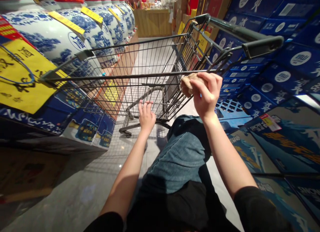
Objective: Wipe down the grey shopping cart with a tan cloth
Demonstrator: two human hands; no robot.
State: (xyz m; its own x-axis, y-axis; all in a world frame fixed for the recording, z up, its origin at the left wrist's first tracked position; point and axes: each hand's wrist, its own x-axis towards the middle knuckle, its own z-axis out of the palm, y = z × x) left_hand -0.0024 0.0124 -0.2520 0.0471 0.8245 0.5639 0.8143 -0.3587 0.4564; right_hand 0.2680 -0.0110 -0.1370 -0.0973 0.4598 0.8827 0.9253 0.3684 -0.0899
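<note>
A black wire shopping cart (117,76) stands sideways in front of me. My right hand (208,90) is closed around a crumpled beige cloth (187,85), pressed against the cart's side near the handle end. Lower down, my left hand (147,118) is at the wire mesh, its bent fingers hooked on the lower side of the basket; the fingertips are partly lost among the wires. The cart's handle (232,28) is at the upper right, and one of its wheels (125,134) shows on the floor below.
Large blue-and-white jars (50,35) with red covers line the left, beside a yellow handwritten sign (25,75). Stacked blue boxes (282,75) rise on the right, near a blue plastic pallet (231,108). A wooden counter (153,23) stands at the aisle's far end.
</note>
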